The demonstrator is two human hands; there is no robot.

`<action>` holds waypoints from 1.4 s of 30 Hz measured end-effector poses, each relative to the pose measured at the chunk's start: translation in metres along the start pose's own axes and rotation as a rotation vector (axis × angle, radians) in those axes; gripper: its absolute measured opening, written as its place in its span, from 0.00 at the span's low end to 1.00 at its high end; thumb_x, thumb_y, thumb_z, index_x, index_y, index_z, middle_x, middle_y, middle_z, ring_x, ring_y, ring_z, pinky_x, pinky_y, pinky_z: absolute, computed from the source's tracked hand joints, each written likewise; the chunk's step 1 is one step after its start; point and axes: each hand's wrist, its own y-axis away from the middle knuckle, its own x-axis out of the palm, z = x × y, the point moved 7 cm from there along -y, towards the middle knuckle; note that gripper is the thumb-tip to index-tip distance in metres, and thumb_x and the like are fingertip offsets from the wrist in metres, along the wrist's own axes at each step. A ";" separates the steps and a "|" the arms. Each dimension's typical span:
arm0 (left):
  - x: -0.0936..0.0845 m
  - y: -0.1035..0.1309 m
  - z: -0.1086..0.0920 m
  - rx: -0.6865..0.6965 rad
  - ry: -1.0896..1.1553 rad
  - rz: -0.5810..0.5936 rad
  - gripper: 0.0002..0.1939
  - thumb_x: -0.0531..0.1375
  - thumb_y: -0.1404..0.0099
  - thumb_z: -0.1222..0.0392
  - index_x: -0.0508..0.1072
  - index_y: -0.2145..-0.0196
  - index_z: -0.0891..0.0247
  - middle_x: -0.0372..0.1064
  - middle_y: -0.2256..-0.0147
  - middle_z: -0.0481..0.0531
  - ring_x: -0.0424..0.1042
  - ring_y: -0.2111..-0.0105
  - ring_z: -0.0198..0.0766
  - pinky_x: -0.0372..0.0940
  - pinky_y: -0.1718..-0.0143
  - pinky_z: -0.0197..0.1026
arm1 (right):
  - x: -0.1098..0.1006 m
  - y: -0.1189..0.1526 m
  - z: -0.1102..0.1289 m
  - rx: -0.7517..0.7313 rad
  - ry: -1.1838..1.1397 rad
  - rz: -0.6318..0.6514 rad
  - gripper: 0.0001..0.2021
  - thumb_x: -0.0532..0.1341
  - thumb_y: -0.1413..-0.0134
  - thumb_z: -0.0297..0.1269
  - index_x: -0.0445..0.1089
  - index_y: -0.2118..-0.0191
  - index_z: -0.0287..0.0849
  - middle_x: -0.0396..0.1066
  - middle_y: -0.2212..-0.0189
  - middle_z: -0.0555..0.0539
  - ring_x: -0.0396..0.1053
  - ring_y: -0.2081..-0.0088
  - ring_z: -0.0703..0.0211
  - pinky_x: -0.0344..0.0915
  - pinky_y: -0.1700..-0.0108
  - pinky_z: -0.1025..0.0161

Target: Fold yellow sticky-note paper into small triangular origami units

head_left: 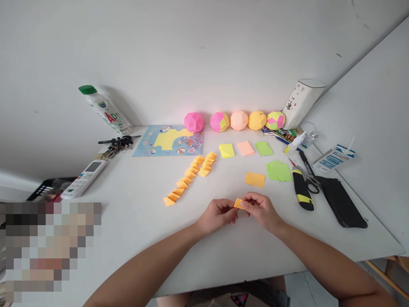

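Note:
Between my two hands is a small folded piece of orange paper (238,203), held above the front part of the table. My left hand (218,215) pinches its left edge with thumb and fingers. On the right side my right hand (260,209) grips it, the thumb lying over the paper. Just beyond my hands lies a flat orange paper sheet (254,179). To the left, folded orange paper pieces (183,183) overlap in a long slanting row, with a shorter row (207,164) beside it. My fingers hide part of the held piece.
Several faceted paper balls (239,120) line the wall. Yellow (226,150), pink (246,148) and green paper stacks (263,148) lie before them, near loose green sheets (279,171). At right are a cutter (302,189), scissors (311,185) and a black pouch (341,202); at left, a remote (84,179) and bottle (105,110).

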 end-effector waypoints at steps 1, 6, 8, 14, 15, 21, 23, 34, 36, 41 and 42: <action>0.000 0.000 0.000 -0.002 -0.002 0.002 0.16 0.58 0.42 0.49 0.73 0.68 0.67 0.67 0.76 0.50 0.65 0.78 0.31 0.62 0.74 0.35 | 0.000 0.000 0.000 -0.003 -0.002 -0.003 0.10 0.60 0.50 0.42 0.68 0.72 0.39 0.64 0.77 0.50 0.60 0.76 0.65 0.64 0.75 0.67; 0.000 0.000 0.000 0.007 -0.006 0.005 0.15 0.58 0.42 0.50 0.73 0.70 0.67 0.67 0.76 0.50 0.65 0.78 0.31 0.61 0.75 0.35 | 0.002 0.000 0.002 -0.028 -0.020 0.023 0.10 0.60 0.49 0.42 0.67 0.72 0.39 0.64 0.76 0.50 0.61 0.74 0.64 0.64 0.74 0.66; -0.001 0.000 0.000 0.022 -0.021 0.003 0.16 0.57 0.41 0.50 0.73 0.72 0.67 0.67 0.77 0.50 0.64 0.78 0.31 0.61 0.75 0.35 | 0.003 0.001 0.002 -0.033 -0.017 0.026 0.10 0.60 0.49 0.41 0.67 0.72 0.39 0.64 0.76 0.50 0.61 0.75 0.64 0.64 0.74 0.66; -0.001 0.002 -0.001 0.028 -0.021 -0.002 0.17 0.56 0.41 0.49 0.71 0.75 0.67 0.65 0.78 0.50 0.63 0.78 0.31 0.61 0.75 0.35 | 0.004 0.001 0.003 -0.017 -0.017 0.031 0.11 0.60 0.50 0.43 0.67 0.73 0.39 0.63 0.77 0.50 0.60 0.76 0.65 0.63 0.75 0.67; -0.001 0.002 -0.002 0.029 -0.012 0.002 0.17 0.56 0.41 0.49 0.70 0.75 0.67 0.64 0.78 0.50 0.63 0.78 0.31 0.61 0.74 0.35 | 0.004 0.001 0.004 -0.015 -0.014 0.031 0.11 0.60 0.50 0.43 0.67 0.73 0.39 0.63 0.77 0.51 0.59 0.76 0.66 0.63 0.75 0.67; 0.000 0.001 -0.003 0.036 -0.043 -0.030 0.17 0.56 0.41 0.48 0.68 0.76 0.66 0.60 0.80 0.46 0.59 0.80 0.29 0.57 0.77 0.33 | 0.006 0.000 0.001 0.007 0.012 0.051 0.12 0.60 0.51 0.44 0.67 0.73 0.40 0.62 0.78 0.52 0.59 0.77 0.66 0.62 0.76 0.67; -0.002 0.000 -0.001 0.034 -0.065 -0.053 0.18 0.55 0.41 0.47 0.66 0.78 0.66 0.58 0.82 0.45 0.58 0.81 0.28 0.54 0.79 0.33 | 0.008 0.000 -0.001 0.010 0.020 0.067 0.11 0.60 0.50 0.44 0.66 0.71 0.39 0.63 0.76 0.51 0.59 0.77 0.67 0.61 0.76 0.68; -0.005 0.002 0.000 0.027 -0.031 -0.089 0.18 0.56 0.41 0.49 0.65 0.79 0.66 0.58 0.83 0.45 0.57 0.82 0.28 0.54 0.79 0.33 | 0.010 0.004 0.000 -0.045 0.180 0.042 0.05 0.59 0.51 0.36 0.65 0.72 0.40 0.59 0.79 0.54 0.54 0.79 0.68 0.54 0.79 0.70; -0.005 0.002 0.001 0.030 -0.036 -0.087 0.18 0.56 0.41 0.48 0.66 0.79 0.66 0.58 0.83 0.44 0.57 0.82 0.28 0.53 0.79 0.33 | 0.010 0.004 -0.001 -0.037 0.191 0.042 0.04 0.58 0.51 0.34 0.64 0.73 0.40 0.58 0.80 0.54 0.54 0.79 0.68 0.53 0.78 0.70; -0.005 0.001 0.003 0.010 -0.021 -0.105 0.19 0.56 0.42 0.47 0.67 0.79 0.66 0.58 0.83 0.44 0.57 0.82 0.28 0.54 0.80 0.33 | 0.010 0.005 -0.004 -0.021 0.217 0.045 0.06 0.56 0.52 0.32 0.61 0.76 0.40 0.54 0.81 0.55 0.50 0.80 0.69 0.50 0.79 0.70; -0.005 0.001 0.004 0.007 -0.011 -0.105 0.19 0.57 0.43 0.47 0.67 0.79 0.66 0.59 0.83 0.44 0.57 0.82 0.28 0.54 0.80 0.33 | 0.010 0.005 -0.004 -0.019 0.220 0.051 0.06 0.56 0.52 0.31 0.60 0.77 0.40 0.53 0.81 0.55 0.50 0.79 0.69 0.50 0.79 0.70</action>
